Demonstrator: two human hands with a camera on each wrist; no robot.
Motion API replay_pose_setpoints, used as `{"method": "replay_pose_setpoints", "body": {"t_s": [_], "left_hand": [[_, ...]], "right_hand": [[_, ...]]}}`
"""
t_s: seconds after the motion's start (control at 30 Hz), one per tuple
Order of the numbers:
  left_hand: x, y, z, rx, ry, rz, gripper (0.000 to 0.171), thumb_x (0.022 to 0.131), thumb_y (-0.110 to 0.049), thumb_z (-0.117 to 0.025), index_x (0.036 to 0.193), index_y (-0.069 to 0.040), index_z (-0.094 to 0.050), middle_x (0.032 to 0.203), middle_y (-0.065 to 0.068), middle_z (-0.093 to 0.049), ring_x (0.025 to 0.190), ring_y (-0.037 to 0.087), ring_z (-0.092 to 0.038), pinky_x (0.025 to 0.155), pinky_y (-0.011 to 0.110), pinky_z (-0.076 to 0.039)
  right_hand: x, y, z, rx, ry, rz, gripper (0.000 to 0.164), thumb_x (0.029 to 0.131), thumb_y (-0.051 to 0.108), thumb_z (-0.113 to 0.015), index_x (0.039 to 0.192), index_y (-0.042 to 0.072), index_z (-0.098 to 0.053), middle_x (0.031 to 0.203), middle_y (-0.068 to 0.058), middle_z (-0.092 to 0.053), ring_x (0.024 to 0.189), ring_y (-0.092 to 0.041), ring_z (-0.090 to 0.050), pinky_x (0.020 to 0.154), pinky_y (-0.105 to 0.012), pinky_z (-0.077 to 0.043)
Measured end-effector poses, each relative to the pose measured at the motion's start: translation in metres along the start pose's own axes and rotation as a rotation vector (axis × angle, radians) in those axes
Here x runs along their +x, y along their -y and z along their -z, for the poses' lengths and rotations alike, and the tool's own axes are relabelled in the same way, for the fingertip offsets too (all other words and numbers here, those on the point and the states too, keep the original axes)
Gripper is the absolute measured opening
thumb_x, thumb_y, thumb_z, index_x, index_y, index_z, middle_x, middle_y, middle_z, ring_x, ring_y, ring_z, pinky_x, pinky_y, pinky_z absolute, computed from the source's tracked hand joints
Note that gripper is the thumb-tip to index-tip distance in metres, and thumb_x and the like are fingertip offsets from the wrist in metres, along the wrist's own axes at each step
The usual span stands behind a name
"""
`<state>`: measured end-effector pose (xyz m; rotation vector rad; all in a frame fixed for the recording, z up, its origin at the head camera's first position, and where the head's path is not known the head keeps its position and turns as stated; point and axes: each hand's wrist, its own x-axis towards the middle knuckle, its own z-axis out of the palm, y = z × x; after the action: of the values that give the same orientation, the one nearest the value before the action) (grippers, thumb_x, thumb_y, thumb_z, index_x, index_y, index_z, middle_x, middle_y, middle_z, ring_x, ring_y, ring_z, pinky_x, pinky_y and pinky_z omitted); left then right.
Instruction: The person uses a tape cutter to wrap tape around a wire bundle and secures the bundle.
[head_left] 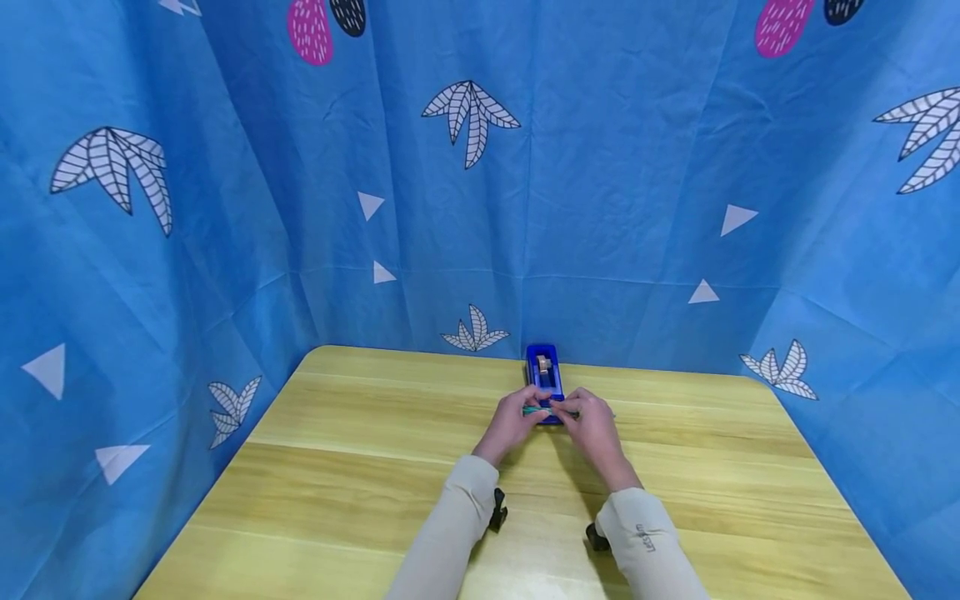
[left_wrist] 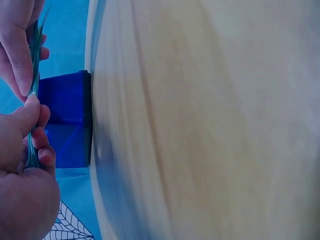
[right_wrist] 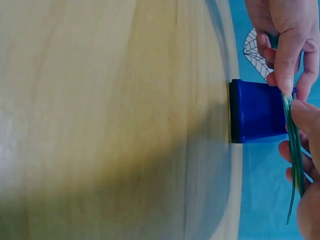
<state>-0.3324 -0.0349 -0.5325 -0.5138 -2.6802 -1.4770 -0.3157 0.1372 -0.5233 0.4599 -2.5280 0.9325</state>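
My left hand [head_left: 512, 423] and right hand [head_left: 597, 423] meet over the near end of a blue tape dispenser [head_left: 555, 353] at the table's far side. Between them runs a bundle of thin green strands [right_wrist: 293, 135], like stems or wires. Left thumb and fingers pinch it on one side, the right ones on the other, thumb tips close together. A shiny clear patch shows on the strands between the thumbs in the right wrist view. Loose strand ends trail past the right hand. A roll of tape [head_left: 543, 364] sits in the dispenser.
The wooden table [head_left: 360, 467] has rounded far corners. A blue patterned curtain [head_left: 615, 208] hangs right behind its far edge and along both sides. Black wrist mounts [head_left: 498, 510] jut from under the light sleeves [head_left: 450, 533].
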Motion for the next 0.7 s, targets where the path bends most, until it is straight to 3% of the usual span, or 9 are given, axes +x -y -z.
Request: {"method": "replay_pose_setpoints", "body": {"t_s": [0.17, 0.43, 0.7], "left_hand": [[-0.0009, 0.0014, -0.0003, -0.024, 0.004, -0.012, 0.018, 0.101, -0.015, -0.068, 0.118, -0.016, -0.07, 0.133, 0.0, -0.071, 0.107, 0.016, -0.068, 0.086, 0.024, -0.058], [-0.0029, 0.0021, 0.0017, -0.025, 0.03, -0.018, 0.03, 0.1, -0.013, -0.068, 0.13, -0.014, -0.068, 0.112, 0.003, -0.073, 0.101, 0.014, -0.067, 0.081, 0.021, -0.056], [-0.0027, 0.0019, 0.002, -0.029, 0.037, -0.014, 0.025, 0.101, -0.016, -0.068, 0.125, -0.018, -0.068, 0.132, 0.001, -0.071, 0.107, 0.018, -0.068, 0.087, 0.026, -0.058]], "right_hand": [[-0.0011, -0.0028, -0.0019, 0.007, -0.006, -0.004, 0.014, 0.087, 0.007, -0.083, 0.101, 0.007, -0.083, 0.085, -0.004, -0.071, 0.074, -0.018, -0.065, 0.066, -0.034, -0.055], [-0.002, -0.0052, -0.003, 0.023, -0.01, 0.015, 0.013, 0.085, 0.006, -0.084, 0.098, 0.007, -0.083, 0.082, -0.004, -0.069, 0.071, -0.016, -0.062, 0.063, -0.03, -0.051], [-0.0036, -0.0044, -0.0009, 0.018, 0.023, -0.007, 0.016, 0.088, 0.009, -0.082, 0.104, 0.009, -0.083, 0.085, -0.003, -0.069, 0.072, -0.013, -0.06, 0.062, -0.026, -0.048]]}}
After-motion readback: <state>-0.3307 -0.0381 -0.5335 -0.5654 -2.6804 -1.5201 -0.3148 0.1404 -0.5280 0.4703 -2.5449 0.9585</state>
